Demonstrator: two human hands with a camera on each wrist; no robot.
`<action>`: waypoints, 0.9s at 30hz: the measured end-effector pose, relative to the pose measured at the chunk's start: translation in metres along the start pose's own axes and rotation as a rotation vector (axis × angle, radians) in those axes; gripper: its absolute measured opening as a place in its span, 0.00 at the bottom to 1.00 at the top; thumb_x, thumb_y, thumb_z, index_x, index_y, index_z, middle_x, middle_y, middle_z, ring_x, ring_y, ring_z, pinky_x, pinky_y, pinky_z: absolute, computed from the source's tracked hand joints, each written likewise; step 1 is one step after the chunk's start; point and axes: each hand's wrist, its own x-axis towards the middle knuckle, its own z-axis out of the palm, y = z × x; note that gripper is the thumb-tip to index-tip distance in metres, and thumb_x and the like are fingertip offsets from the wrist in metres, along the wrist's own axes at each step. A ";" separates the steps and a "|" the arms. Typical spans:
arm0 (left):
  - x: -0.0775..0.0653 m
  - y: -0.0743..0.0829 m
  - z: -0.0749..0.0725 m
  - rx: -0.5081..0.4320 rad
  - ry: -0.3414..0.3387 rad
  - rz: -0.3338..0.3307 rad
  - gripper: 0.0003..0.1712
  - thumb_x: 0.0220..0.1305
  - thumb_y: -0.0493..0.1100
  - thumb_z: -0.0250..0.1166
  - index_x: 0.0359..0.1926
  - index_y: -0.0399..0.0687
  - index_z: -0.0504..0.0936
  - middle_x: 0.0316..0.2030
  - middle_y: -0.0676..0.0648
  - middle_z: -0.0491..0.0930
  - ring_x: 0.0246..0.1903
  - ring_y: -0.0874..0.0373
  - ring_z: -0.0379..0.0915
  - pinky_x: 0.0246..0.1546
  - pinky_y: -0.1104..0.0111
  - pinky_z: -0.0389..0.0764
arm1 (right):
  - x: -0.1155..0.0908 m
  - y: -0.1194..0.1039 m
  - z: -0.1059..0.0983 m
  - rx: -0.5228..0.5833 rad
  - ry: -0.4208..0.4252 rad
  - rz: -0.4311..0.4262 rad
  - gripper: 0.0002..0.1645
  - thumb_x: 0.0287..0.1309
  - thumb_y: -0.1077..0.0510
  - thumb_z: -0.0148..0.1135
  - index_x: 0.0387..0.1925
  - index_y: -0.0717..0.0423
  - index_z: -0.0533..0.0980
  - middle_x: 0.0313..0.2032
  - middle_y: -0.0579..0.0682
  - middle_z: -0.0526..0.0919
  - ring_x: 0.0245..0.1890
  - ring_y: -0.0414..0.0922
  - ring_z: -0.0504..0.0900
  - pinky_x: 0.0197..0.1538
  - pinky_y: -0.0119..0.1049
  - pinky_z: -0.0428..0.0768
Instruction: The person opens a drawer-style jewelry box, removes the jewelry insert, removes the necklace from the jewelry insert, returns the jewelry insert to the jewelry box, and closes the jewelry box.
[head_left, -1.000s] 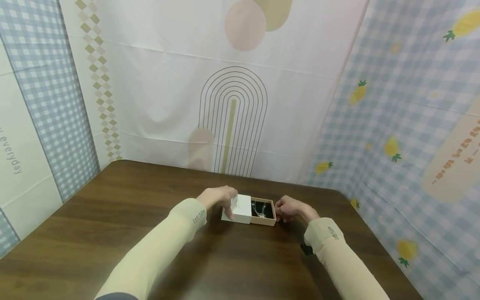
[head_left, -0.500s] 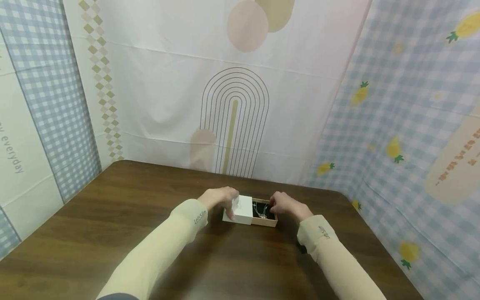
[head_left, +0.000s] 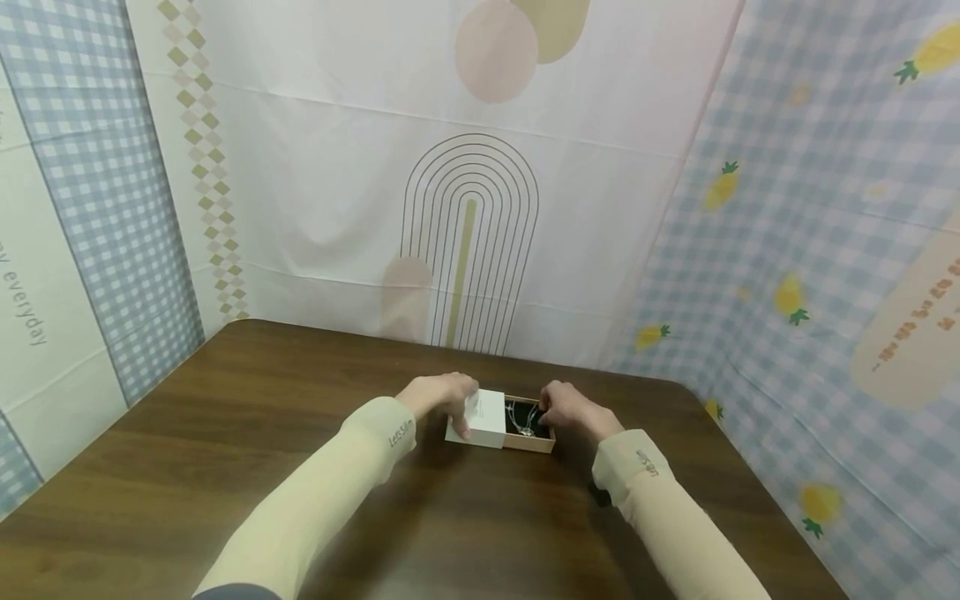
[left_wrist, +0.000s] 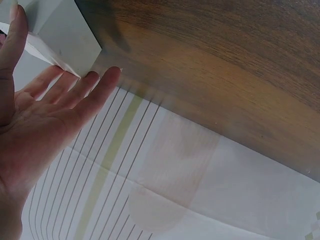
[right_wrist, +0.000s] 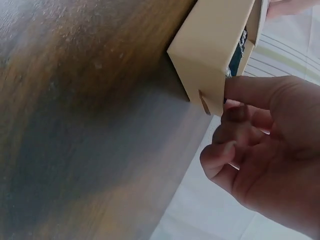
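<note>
A small gift box lies near the middle of the table, its white sleeve [head_left: 489,417] on the left and its tan drawer [head_left: 528,443] pulled partway out to the right. Inside the drawer, a silver chain necklace [head_left: 527,431] rests on a black insert. My left hand [head_left: 441,396] grips the white sleeve, thumb on the near side and fingers on the far side. At the drawer's right end, my right hand [head_left: 567,408] holds the rim; the right wrist view shows a digit over the edge and the other fingers curled outside. The exact fingertip contact is partly hidden.
The dark brown wooden table [head_left: 300,483] ends behind the box at a white patterned cloth [head_left: 337,208]. A blue checked cloth [head_left: 750,275] hangs along the right side. A small ribbon tab [right_wrist: 204,102] sticks out of the drawer's end face.
My right hand has moved from beside the drawer's right end up and left onto its far right corner. The left hand stays on the sleeve, and the drawer stands equally far out.
</note>
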 end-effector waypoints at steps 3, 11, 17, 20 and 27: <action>0.000 -0.001 0.000 -0.008 0.002 -0.006 0.37 0.40 0.50 0.80 0.51 0.43 0.75 0.41 0.49 0.77 0.43 0.56 0.72 0.50 0.64 0.77 | 0.000 0.003 -0.003 0.093 -0.009 0.029 0.08 0.48 0.64 0.69 0.28 0.60 0.76 0.27 0.50 0.77 0.27 0.43 0.72 0.31 0.33 0.72; 0.001 -0.003 0.001 -0.026 0.007 -0.018 0.36 0.39 0.49 0.81 0.49 0.44 0.75 0.39 0.50 0.77 0.41 0.57 0.72 0.47 0.64 0.77 | -0.001 0.009 -0.013 0.424 -0.091 0.072 0.07 0.53 0.67 0.62 0.33 0.62 0.72 0.18 0.50 0.76 0.16 0.42 0.75 0.22 0.33 0.74; 0.002 -0.003 0.003 -0.015 0.008 -0.020 0.37 0.39 0.50 0.81 0.51 0.45 0.75 0.42 0.49 0.77 0.43 0.56 0.72 0.49 0.64 0.77 | -0.002 0.017 -0.013 0.595 -0.141 0.096 0.12 0.61 0.64 0.59 0.43 0.68 0.70 0.20 0.48 0.74 0.18 0.41 0.77 0.28 0.38 0.81; 0.002 -0.001 0.003 -0.006 0.006 -0.019 0.37 0.39 0.51 0.80 0.51 0.45 0.75 0.42 0.49 0.77 0.44 0.56 0.72 0.50 0.64 0.77 | -0.003 0.023 -0.011 0.628 -0.141 0.094 0.15 0.64 0.62 0.57 0.48 0.70 0.70 0.23 0.49 0.75 0.20 0.41 0.78 0.33 0.42 0.83; -0.001 0.001 0.002 -0.025 0.012 -0.026 0.35 0.41 0.49 0.80 0.50 0.45 0.75 0.40 0.49 0.77 0.41 0.57 0.72 0.48 0.64 0.78 | -0.004 0.033 -0.010 0.712 -0.111 0.117 0.16 0.66 0.63 0.54 0.50 0.71 0.68 0.24 0.48 0.73 0.21 0.42 0.75 0.30 0.39 0.80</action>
